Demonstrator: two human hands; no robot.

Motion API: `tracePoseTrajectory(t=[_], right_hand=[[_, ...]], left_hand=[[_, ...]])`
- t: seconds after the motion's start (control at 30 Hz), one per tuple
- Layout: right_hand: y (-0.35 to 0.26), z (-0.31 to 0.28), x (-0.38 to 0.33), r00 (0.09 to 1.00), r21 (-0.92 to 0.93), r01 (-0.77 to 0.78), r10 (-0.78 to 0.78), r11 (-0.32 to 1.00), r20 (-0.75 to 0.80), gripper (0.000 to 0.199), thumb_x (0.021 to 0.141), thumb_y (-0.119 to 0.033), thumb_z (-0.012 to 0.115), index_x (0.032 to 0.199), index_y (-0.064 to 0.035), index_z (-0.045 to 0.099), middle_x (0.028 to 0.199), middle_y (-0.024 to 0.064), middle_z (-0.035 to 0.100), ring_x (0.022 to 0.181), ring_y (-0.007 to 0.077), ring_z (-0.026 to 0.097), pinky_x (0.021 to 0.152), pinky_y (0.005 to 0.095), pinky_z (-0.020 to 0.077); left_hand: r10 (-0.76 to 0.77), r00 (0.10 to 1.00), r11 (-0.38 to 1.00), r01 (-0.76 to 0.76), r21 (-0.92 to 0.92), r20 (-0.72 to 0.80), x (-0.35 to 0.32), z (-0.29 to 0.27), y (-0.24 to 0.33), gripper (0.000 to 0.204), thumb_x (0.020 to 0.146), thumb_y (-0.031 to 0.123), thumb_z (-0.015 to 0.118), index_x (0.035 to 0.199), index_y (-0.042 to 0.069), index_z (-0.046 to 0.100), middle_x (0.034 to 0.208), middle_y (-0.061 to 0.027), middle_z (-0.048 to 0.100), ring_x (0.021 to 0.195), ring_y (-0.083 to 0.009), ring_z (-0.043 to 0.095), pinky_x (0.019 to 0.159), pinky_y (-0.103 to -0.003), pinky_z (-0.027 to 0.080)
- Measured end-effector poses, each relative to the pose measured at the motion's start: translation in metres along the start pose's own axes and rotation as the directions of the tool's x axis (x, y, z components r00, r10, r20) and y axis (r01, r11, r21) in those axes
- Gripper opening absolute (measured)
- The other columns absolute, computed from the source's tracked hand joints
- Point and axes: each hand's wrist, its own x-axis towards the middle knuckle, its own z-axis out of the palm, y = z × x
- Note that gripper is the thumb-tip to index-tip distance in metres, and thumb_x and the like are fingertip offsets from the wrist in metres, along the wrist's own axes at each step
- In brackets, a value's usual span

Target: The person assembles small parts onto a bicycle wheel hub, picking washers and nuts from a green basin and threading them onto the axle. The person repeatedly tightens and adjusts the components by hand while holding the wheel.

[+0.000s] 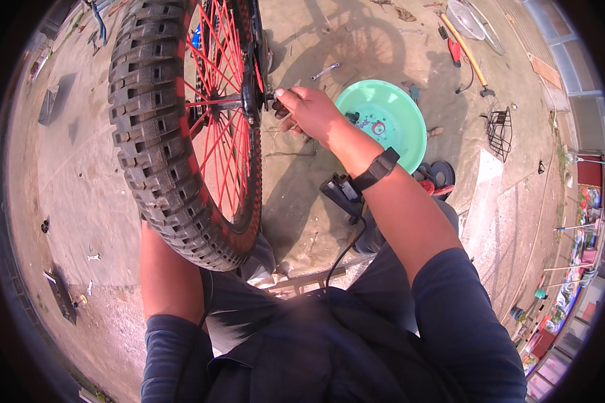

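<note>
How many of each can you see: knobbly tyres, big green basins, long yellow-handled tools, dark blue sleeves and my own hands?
Knobbly tyre: 1
Green basin: 1
Yellow-handled tool: 1
Dark blue sleeves: 2
Own hands: 1, the right hand; the left hand is out of sight
Total: 6

1. Knobby bicycle tyre (144, 114): black; raised block-tread pattern; red patches along its side.
2. Wheel spokes (226, 171): red.
3. Plastic basin (410, 127): mint green.
4. Wrist strap (376, 170): black.
5. Shirt sleeves (450, 289): plain navy blue.
6. Trousers (385, 285): grey.
7. Combination wrench (325, 71): silver.
8. Long-handled hammer (464, 51): yellow, dark at one end.
9. Small hand tool (454, 52): red and black.
10. Wire basket (499, 134): black; open grid pattern.
</note>
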Motion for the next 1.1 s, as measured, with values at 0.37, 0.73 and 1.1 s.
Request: tracePoseTrajectory(t=[0.37, 0.73, 1.1], right_hand=[[-0.005, 0.004, -0.004, 0.991, -0.07, 0.117, -0.121, 0.991, -0.057, 0.032, 0.097, -0.02, 0.062, 0.12, 0.0021, 0.057, 0.091, 0.0083, 0.066, 0.065, 0.0146, 0.067, 0.055, 0.0291, 0.0488], [-0.008, -0.001, 0.001, 0.998, -0.039, 0.052, -0.05, 0.998, 0.037, 0.04, 0.1, -0.034, 0.057, 0.119, 0.0005, 0.055, 0.101, 0.0092, 0.062, 0.068, 0.0137, 0.066, 0.053, 0.027, 0.0451], [-0.003, 0.001, 0.007, 0.999, 0.038, 0.026, -0.027, 0.999, 0.046, 0.039, 0.096, -0.031, 0.062, 0.12, 0.0001, 0.06, 0.098, 0.0082, 0.07, 0.061, 0.0142, 0.065, 0.053, 0.0305, 0.049]], left_hand=[[-0.01, 1.0, 1.0, 0.01, 0.0, 0.011, -0.002, -0.004, 0.004, 0.028, 0.102, 0.021, 0.055, 0.12, -0.001, 0.058, 0.103, -0.0075, 0.066, 0.089, -0.0149, 0.064, 0.082, -0.029, 0.052], [-0.057, 0.998, 0.996, 0.055, 0.068, 0.026, 0.004, -0.005, 0.004, 0.028, 0.102, 0.021, 0.056, 0.12, 0.0, 0.059, 0.102, -0.006, 0.067, 0.088, -0.0138, 0.064, 0.081, -0.029, 0.051], [-0.066, 0.995, 0.984, 0.078, 0.163, -0.075, 0.017, -0.013, 0.001, 0.027, 0.101, 0.024, 0.056, 0.119, 0.004, 0.06, 0.095, -0.003, 0.067, 0.085, -0.0117, 0.061, 0.074, -0.027, 0.048]])
